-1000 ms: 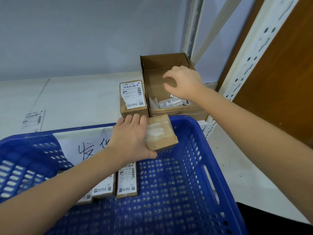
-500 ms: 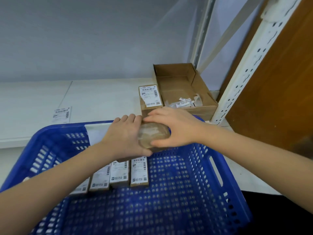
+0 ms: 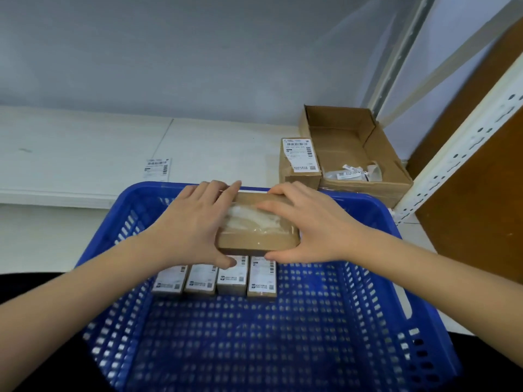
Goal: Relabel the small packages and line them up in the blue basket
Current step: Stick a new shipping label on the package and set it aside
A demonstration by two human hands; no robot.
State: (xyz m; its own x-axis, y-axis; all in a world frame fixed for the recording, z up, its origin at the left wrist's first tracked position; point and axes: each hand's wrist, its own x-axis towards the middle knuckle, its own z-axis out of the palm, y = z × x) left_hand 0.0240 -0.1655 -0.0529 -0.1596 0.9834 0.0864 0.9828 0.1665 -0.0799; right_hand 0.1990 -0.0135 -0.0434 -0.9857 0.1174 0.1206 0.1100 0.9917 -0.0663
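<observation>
A pale shelf [image 3: 85, 154] under a grey wall is where I'm working, with the blue basket [image 3: 418, 250] pulled up against its front edge; I'll place everything from that basket. A second ago my right hand [image 3: 314, 230] was away behind the basket's far right corner, reaching into the open cardboard box [image 3: 376, 154] that holds the loose labels [image 3: 352, 172]. Now it has come back over the basket's far rim and joined my left hand [image 3: 195, 224] on the brown package [image 3: 259, 224]. Both hands hold it, the left gripping its left end with the thumb curled under the near edge, the right clasping the right end, fingers spread across the taped top. Whether a fresh label came back under the right fingers I cannot tell; the top shows only crumpled clear tape.

The package hovers above the basket's far end, directly over the row of four labelled packages [image 3: 216, 278] standing side by side on the basket floor. I read this as the relabelling step on the fifth package, which then belongs at the right end of that row. One more labelled package [image 3: 300, 162] waits just behind the basket's far rim, and a stray label sheet [image 3: 157, 168] lies beyond its far left corner.
</observation>
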